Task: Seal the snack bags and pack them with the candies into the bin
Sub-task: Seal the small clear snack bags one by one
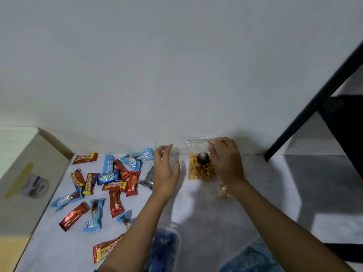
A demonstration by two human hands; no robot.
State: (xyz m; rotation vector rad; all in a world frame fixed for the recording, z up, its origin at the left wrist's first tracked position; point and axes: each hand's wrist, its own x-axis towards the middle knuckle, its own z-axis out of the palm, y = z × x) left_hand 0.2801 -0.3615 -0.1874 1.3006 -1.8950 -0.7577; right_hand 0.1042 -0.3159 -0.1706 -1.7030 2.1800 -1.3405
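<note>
- left hand [167, 169]: bare, all five fingers in view; its forearm bare down to the picture's lower edge;
- right hand [225, 160]: bare too; forearm bare along its whole visible length;
- blurred blue fabric [253, 258] below the right forearm; cannot tell whether it is worn

Likely a plain room in a home: a white sheet [64, 242] spread against a bare white wall [176, 65] at 12 o'clock, a black furniture leg [314, 103] at 2 o'clock, a cream cabinet [49, 154] at 9 o'clock.
</note>
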